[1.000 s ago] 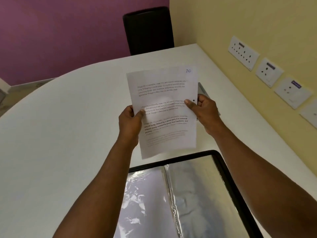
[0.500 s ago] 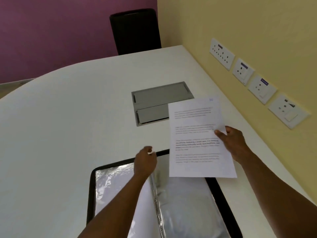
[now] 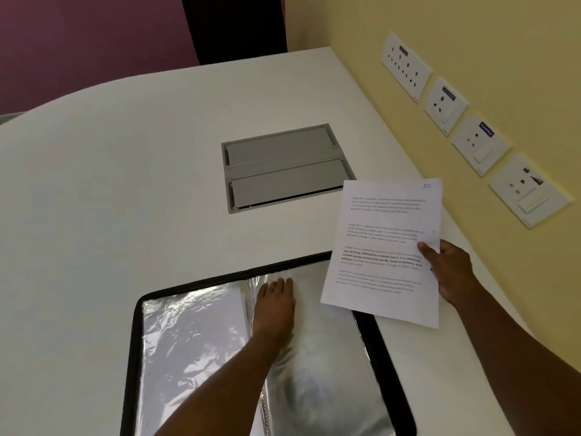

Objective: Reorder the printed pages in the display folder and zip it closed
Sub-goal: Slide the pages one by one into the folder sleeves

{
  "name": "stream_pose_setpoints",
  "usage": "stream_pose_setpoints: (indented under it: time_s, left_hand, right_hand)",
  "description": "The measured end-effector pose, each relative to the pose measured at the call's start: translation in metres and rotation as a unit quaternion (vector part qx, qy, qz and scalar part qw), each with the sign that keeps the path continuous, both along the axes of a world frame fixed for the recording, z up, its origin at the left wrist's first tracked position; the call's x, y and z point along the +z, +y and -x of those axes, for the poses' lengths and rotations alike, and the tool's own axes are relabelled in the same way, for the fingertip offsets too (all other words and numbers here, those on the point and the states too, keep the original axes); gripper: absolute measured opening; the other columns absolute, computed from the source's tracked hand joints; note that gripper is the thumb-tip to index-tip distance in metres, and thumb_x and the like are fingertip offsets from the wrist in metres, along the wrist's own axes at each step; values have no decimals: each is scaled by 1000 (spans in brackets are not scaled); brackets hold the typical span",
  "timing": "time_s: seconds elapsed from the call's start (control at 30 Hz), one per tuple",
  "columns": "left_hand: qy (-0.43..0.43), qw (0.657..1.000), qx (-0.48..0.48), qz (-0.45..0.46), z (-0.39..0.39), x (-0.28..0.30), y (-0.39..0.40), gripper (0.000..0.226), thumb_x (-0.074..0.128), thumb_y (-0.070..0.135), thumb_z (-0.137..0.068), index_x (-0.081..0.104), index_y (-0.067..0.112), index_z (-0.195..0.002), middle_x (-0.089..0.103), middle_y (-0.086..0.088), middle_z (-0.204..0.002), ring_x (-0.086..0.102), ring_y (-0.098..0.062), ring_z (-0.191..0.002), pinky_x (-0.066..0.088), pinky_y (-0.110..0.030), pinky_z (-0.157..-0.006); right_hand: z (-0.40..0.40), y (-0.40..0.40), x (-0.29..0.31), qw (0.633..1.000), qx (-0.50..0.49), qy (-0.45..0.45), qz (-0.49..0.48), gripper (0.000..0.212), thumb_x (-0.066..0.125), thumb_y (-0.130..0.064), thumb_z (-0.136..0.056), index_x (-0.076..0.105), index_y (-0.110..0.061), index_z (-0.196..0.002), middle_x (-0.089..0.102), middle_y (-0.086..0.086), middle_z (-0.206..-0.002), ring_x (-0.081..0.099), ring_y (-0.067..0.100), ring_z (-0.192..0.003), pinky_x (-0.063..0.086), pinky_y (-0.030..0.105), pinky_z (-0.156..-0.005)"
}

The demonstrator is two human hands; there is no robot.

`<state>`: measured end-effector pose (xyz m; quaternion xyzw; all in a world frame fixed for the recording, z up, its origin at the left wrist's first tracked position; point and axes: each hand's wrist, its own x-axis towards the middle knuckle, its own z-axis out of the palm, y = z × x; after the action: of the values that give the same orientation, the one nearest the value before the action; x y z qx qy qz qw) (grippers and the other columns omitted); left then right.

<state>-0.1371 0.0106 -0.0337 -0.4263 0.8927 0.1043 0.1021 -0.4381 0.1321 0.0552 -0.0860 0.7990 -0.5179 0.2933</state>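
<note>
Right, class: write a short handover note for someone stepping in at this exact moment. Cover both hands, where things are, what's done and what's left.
Left hand: flat on a clear sleeve on the right side of the open folder.
Right hand: holds the printed page marked 10 by its right edge, above the folder's right corner.
Done: page is out of the folder.
Left: slot it into its place, check the order, zip the folder shut.

The open display folder [image 3: 195, 335] lies on the desk [image 3: 94, 199]; the printed page [image 3: 386, 247] is right of it, the hatch [image 3: 283, 168] behind.
</note>
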Motion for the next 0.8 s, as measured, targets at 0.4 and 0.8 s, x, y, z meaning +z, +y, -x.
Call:
stream_pose_setpoints:
  time_s: [0.4, 0.8]
  left_hand:
    - [91, 992, 50, -66, 23, 20, -40, 19, 64, 20, -80, 65, 17, -99, 55, -4, -107, 50, -24, -104, 42, -30, -83]
    - [130, 981, 59, -128, 29, 30, -65, 16, 67, 22, -86, 76, 19, -100, 71, -1, -96, 64, -21, -93, 48, -29, -81]
  right_hand:
    - [16, -56, -13, 994, -34, -84, 59, 14, 65, -19, -93, 67, -14, -106, 69, 4, -101, 64, 23, -87, 56, 41, -82]
    - [18, -100, -21, 974, -70, -167, 133, 8, 64, -17, -93, 67, -19, -100, 70, 9, -110, 66, 31, -104, 57, 44, -83]
